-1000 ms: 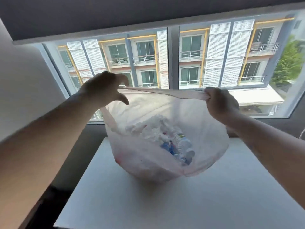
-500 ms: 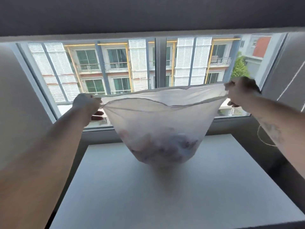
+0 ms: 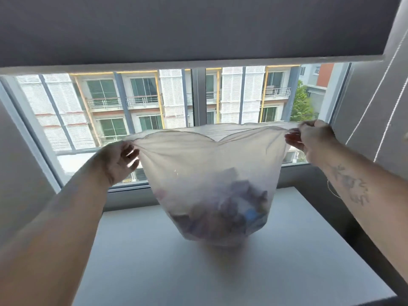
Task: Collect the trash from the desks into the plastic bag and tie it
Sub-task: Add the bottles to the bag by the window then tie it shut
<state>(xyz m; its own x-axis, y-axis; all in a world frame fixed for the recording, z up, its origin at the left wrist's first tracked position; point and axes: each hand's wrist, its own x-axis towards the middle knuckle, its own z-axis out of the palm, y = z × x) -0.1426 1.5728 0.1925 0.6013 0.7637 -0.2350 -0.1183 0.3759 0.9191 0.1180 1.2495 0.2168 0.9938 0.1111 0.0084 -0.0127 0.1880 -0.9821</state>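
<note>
Window (image 3: 154, 111) ahead, grey blind (image 3: 198, 27) pulled partway down over it, apartment block outside. White desk (image 3: 287, 272) sits below the sill. Bag (image 3: 209, 173) held up between both hands, its bottom resting on or just off the desk, can't tell which. Bag is translucent, mouth stretched wide and flat, top edge sagging slightly between the two grips. Left hand (image 3: 117, 160): thumb and fingertips pinched on the bunched left corner of the rim, remaining fingers (image 3: 132, 165) loosely spread below the pinch, light showing through the gaps. Right hand (image 3: 313, 138): closed on the right corner of the rim, plastic gathered tight at the fingertips, hand sits higher than the left one. Film fans out in creases from each pinch toward the bag's middle. Trash (image 3: 231, 206) is piled in the bottom of the bag, well below both sets of fingers, roughly midway between them; blurred through the plastic, mixed pale and purple shapes plus a blue bit low on the right side. Blind cord (image 3: 384, 120) hangs just beyond the right hand, not touching it. Both forearms extended, tattoo on the right one.
</note>
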